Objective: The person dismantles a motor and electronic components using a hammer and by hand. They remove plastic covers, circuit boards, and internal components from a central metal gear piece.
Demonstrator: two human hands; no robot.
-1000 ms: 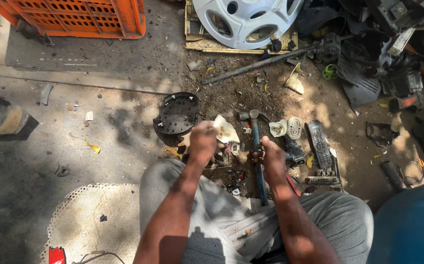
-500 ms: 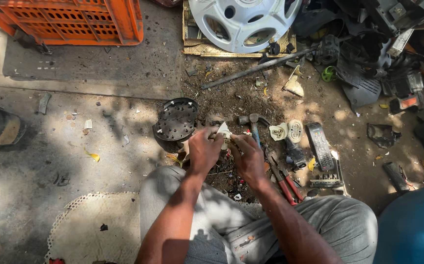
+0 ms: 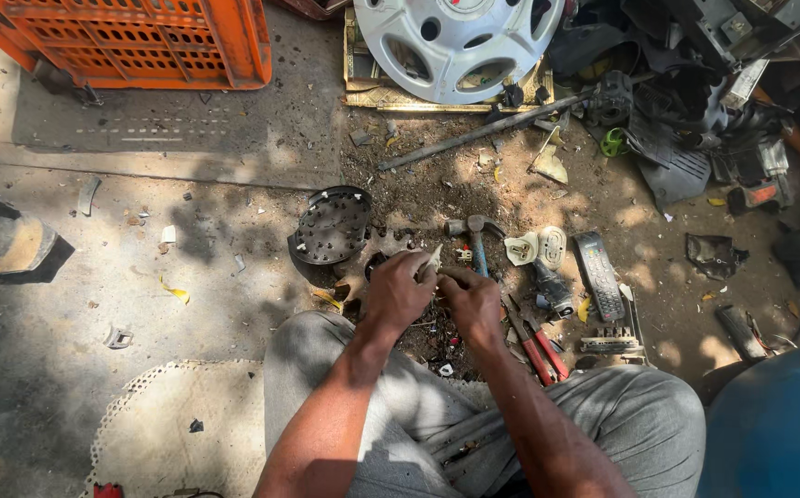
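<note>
I am sitting outdoors on a cracked concrete floor dappled with sun and shade; ahead of my knees it gives way to dark, oily dirt strewn with scrap.

My left hand and right hand meet just above that dirt, touching each other. Both are curled closed, the fingers pinching a small pale piece that sticks up between them; I cannot tell what it is.

A second ago my hands were apart, and my right one gripped the hammer by its handle. Now the hammer lies on the ground just beyond my knuckles, head away from me, and both hands have come together on the small piece. The view has also shifted a little toward the crate.

Counting what lies about:
- one orange plastic crate at the upper left
- one silver wheel cover resting on a flat board
- one long metal rod lying slantwise below it
- one dark round perforated plate left of my hands
- one hammer
- two red-handled tools side by side by my right wrist
- one black remote control to the right
- one green ring near the heap of dark parts at the upper right
- one blue rounded object at the lower right edge
</note>
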